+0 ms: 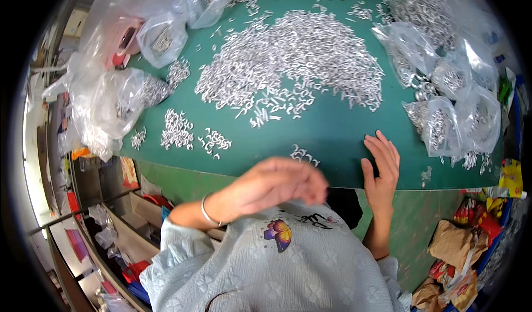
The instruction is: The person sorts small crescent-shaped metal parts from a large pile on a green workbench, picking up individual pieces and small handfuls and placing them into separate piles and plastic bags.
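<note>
A wide heap of small silver curved metal pieces covers the middle of the green table. My left hand, with a bracelet at the wrist, hovers over the table's near edge. Its fingers are bent and smeared by motion, so what they hold, if anything, does not show. Just beyond it lies a small cluster of the same curved pieces. To the right my right hand rests at the table edge, fingers stretched and apart, holding nothing.
Small piles of pieces lie at the left. Clear plastic bags, some with metal pieces, crowd the left and right sides. A shelf with compartments stands below left; packages and a brown paper bag lie below right.
</note>
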`<state>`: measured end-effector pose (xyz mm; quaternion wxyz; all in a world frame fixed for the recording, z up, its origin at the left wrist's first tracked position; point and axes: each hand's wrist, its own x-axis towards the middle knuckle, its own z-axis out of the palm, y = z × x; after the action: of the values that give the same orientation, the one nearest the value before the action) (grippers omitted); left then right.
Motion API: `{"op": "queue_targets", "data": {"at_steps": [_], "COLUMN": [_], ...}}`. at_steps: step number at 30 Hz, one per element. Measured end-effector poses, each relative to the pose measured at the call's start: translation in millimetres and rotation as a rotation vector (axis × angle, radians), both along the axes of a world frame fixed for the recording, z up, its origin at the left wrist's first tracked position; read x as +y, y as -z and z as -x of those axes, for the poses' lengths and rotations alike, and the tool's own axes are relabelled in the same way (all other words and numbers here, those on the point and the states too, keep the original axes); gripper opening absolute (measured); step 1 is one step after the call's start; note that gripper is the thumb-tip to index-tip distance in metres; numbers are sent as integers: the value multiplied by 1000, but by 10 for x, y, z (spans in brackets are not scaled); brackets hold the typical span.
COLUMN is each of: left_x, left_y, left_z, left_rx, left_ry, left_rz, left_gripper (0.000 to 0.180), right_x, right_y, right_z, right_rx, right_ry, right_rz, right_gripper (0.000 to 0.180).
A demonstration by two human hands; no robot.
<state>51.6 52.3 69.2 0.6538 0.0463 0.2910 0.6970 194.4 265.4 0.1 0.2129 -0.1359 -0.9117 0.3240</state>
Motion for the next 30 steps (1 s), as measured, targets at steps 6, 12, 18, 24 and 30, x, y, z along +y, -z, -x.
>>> {"op": "queue_targets", "data": {"at_steps": [6,12,18,24,30], "left_x": [-756,-431,-454,-836,-1356], "left_y": [1021,1568,1721,1521,1147], "left_z": [-519,-561,-677,-588,-305], "left_rx": [-540,-800,-851,-394,-513], "left_ry": [-2,-68,-187,-305,-320], "left_rz": [269,-348,-372,117,212], "left_gripper": [49,61,46,34,50], "right_x": [-410,-756,-882,-1150,-1784], "right_y": [-89,-88,-18,-180,-204], "right_z": [460,411,83,615,1688], "right_rx": [-104,-224,-218,-130,-74], "right_ry": [-495,-660,-903,-850,-929], "right_rz": [68,-31,138,339,183], "right_gripper": [50,53,50,48,59]}}
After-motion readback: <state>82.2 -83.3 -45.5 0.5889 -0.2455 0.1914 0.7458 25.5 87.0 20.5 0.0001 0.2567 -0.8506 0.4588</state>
